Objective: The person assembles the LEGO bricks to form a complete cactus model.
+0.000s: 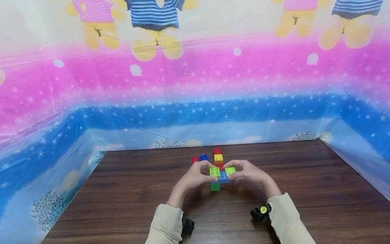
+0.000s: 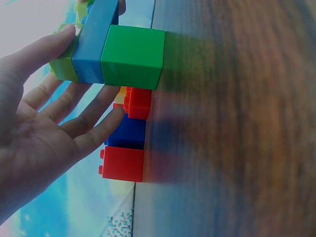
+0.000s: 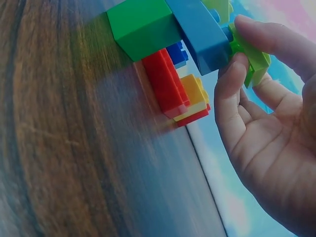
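A green brick (image 1: 215,187) stands on the table and carries a long light-blue brick (image 2: 93,49) that reaches out to the right. On its left end sits a lime-green brick (image 1: 214,171), which my left hand (image 1: 195,174) pinches with thumb in front and fingers behind. Between thumb and fingers, my right hand (image 1: 251,173) grips a second lime-green brick (image 3: 252,57) at the light-blue brick's right end. That brick is tilted, with its underside partly showing next to a stud in the right wrist view.
Behind the hands, a red brick (image 1: 195,159) and a dark-blue brick (image 1: 204,157) lie side by side. To their right, a yellow brick (image 1: 218,158) stands near another red brick (image 1: 217,150), with a longer red brick (image 3: 165,84) below. A printed cloth (image 1: 195,112) hangs behind the wooden table (image 1: 128,203).
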Tool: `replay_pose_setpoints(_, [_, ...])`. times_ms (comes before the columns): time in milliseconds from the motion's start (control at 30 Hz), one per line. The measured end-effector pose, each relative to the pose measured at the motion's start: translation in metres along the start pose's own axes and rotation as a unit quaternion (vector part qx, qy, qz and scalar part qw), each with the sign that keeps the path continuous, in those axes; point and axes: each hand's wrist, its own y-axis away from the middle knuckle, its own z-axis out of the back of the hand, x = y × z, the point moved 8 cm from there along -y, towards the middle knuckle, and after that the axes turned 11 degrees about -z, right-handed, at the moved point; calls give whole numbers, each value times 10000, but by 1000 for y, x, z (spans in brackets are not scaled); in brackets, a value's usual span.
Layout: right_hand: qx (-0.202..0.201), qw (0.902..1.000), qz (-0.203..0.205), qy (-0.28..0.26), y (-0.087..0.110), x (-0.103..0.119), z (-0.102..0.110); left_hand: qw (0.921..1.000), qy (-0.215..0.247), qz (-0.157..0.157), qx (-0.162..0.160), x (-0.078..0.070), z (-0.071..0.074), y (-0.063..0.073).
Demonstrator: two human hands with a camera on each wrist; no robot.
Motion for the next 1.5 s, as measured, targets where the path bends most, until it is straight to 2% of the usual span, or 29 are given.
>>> replay_pose_setpoints(733, [-147,9997,-65,205,-1,4,-2,10000,-15,-53,-4,-1,0,0])
replay_pose_setpoints(1067, [-99,9992,154,366,4,10,-1,10000,9,-49,27,0,-1,-1])
replay_pose_setpoints(1500, [-141,9991,107,381,4,12,-3,10000,6,-43,31,-3,-1,0])
